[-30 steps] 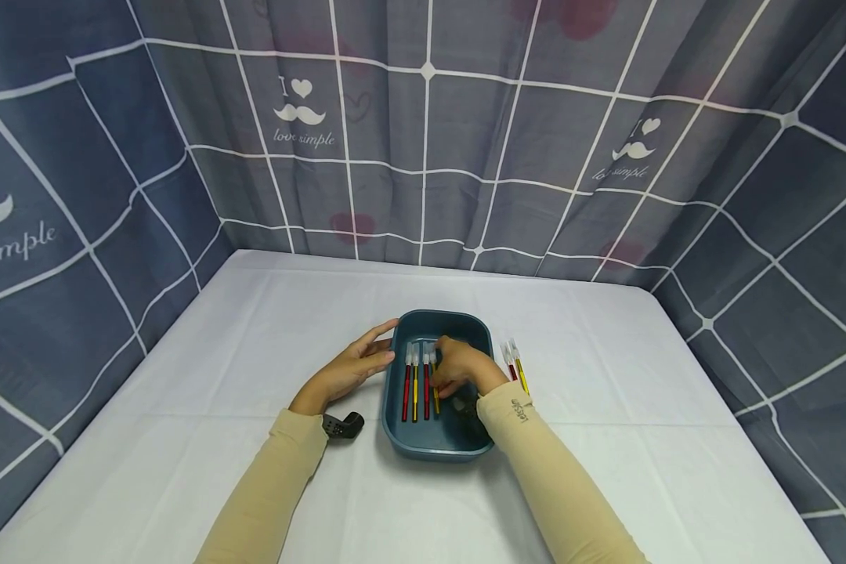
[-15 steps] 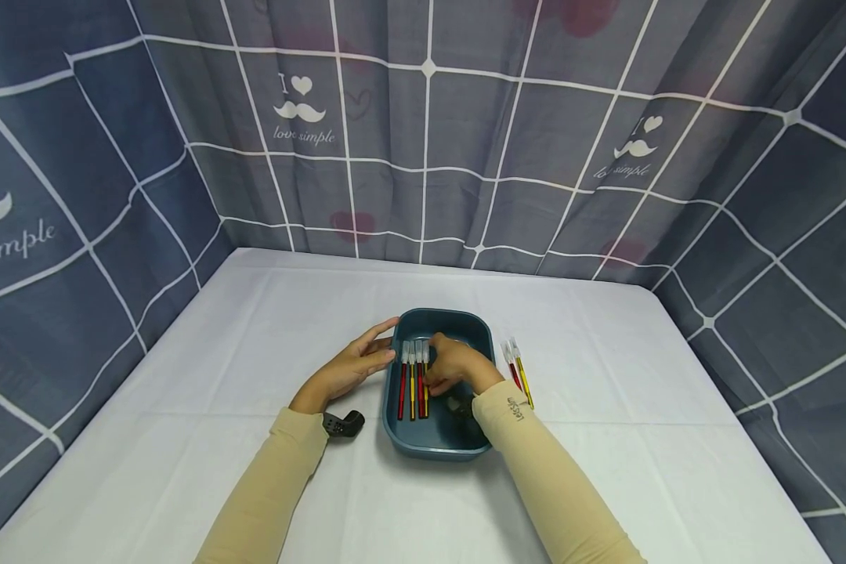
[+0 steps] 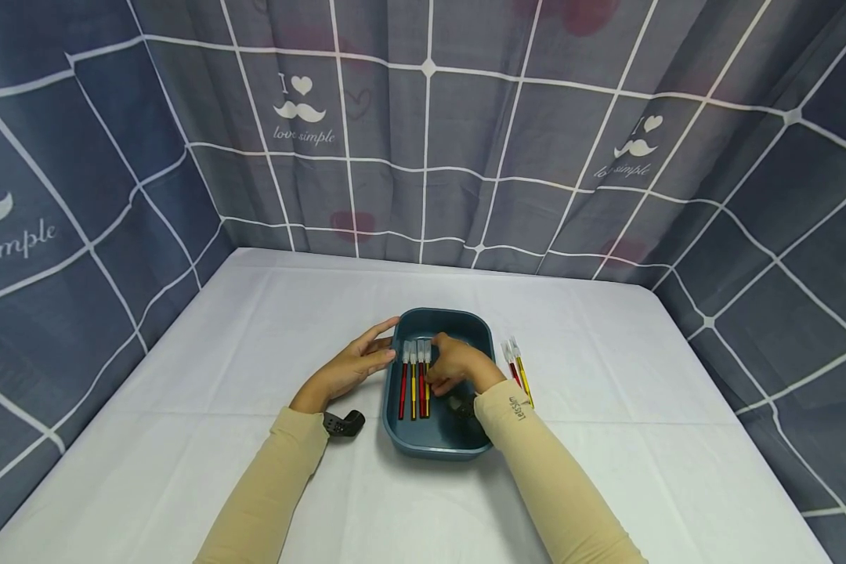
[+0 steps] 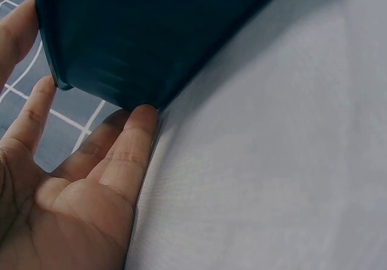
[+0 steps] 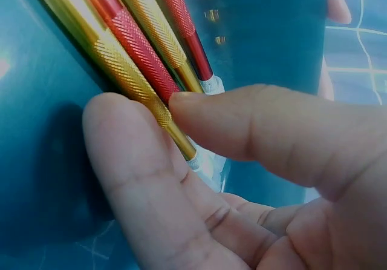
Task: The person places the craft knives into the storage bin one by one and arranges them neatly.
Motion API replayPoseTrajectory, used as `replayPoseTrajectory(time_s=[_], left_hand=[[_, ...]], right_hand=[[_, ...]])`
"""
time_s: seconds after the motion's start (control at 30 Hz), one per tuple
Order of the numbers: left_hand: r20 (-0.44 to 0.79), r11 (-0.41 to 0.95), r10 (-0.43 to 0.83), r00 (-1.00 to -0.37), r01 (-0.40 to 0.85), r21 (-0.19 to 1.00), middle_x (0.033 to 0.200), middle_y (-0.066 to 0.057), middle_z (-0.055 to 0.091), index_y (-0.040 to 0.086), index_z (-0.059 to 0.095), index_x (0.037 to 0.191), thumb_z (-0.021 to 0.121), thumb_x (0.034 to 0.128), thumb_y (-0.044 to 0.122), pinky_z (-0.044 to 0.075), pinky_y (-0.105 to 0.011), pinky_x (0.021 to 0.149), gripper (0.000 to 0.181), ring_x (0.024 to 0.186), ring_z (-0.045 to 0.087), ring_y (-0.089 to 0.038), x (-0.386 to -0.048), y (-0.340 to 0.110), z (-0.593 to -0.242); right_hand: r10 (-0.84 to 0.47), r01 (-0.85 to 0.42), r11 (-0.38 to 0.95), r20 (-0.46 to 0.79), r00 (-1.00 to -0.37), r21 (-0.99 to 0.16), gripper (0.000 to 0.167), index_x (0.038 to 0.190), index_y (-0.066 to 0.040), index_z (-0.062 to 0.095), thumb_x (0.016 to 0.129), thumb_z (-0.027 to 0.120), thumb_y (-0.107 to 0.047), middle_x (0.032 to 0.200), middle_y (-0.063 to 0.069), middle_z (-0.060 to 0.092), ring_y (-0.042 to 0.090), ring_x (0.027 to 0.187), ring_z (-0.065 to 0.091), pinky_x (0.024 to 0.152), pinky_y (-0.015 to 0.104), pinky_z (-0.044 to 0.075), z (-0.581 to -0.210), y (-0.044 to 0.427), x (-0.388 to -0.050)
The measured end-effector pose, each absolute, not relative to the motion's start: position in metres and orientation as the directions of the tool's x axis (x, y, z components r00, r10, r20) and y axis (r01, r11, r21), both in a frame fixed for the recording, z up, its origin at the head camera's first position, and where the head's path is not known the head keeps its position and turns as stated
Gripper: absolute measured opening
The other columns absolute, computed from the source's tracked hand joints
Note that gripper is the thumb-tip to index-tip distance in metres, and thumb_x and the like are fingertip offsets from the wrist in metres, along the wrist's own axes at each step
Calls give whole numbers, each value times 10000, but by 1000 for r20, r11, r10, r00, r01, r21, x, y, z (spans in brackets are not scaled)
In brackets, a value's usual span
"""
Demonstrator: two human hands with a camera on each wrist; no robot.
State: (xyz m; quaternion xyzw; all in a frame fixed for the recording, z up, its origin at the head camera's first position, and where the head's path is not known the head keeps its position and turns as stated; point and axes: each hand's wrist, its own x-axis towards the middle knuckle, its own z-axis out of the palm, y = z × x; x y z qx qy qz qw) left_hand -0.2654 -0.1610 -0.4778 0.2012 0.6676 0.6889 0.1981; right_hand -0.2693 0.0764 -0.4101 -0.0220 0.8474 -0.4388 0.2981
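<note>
A: How far along is it?

B: Four slim capped tools [image 3: 421,388] lie side by side at the left inside the tray [image 3: 430,453]; I'd judge those nearly settled

A: And the hands?

B: The right hand [image 3: 458,364] pinches the rightmost gold tool [image 5: 130,64], thumb one side, finger the other. The left hand [image 3: 356,364] rests against the tray's left wall, grasping nothing

A: What's left?

B: Probably the two tools outside [image 3: 523,380], lying on the white cloth [image 3: 324,501] to the right

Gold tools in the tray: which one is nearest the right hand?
The gold tool at the row's right end in the head view; the other gold one lies between two red tools.
</note>
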Motion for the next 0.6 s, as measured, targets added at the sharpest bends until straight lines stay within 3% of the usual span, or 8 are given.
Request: replayPoseTrajectory(time_s=[0.33,0.6], left_hand=[[8,-28,539,-842,-8,1000,1751,-250,205,218,223,1749,573,1138,113,275,-574,1293,712,1627,204,-419,-266,-160,-477],[7,-27,533,-846,-9,1000,1750,-252,212,202,223,1749,575,1134,100,275,-576,1293,716,1627,204,-426,-267,-160,-478]], right_hand=[[-297,229,605,-482,-824,-763,819,1674,17,277,985,716,83,855,179,673,221,711,685,694,337,669,-409,79,-269],[-346,154,617,-442,-827,-771,739,1631,48,331,991,701,46,984,243,729,315,857,762,749,370,676,-394,86,-266]])
